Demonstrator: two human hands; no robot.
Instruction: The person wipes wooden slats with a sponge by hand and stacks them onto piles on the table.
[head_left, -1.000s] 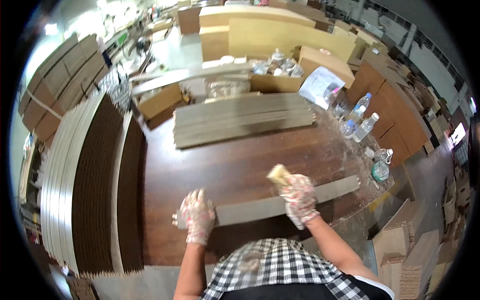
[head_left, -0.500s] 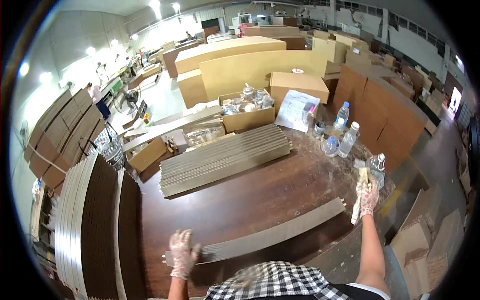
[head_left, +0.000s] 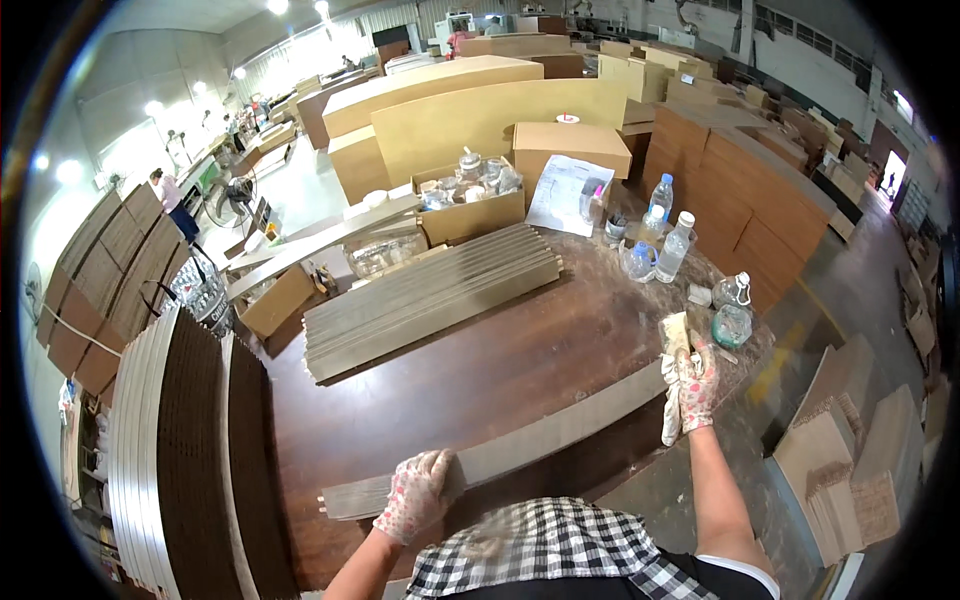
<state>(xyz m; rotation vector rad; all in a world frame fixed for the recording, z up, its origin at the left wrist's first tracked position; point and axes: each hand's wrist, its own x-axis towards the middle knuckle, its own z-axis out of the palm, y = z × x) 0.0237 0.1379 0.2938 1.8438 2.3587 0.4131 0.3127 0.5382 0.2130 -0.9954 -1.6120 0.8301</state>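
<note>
One long grey strip (head_left: 520, 448) lies along the near edge of the table (head_left: 470, 370); my left hand (head_left: 420, 493) presses flat on its left end, my right hand (head_left: 690, 380) grips one brush (head_left: 676, 338) at its right end, four bottles (head_left: 672, 246) beyond

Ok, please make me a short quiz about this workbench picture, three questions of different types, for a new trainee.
1. True or false: the left hand presses on the long grey strip near its left end.
2. What is the right hand gripping at the other end of the strip?
A. a clear plastic bottle
B. a pale block held upright
C. a pair of scissors
3. Fill the gap: the stack of strips lies on the table ____ the strip that is being worked on.

Key
1. True.
2. B: the block is in the gloved hand, and the bottles stand apart, farther back.
3. Behind.
</note>
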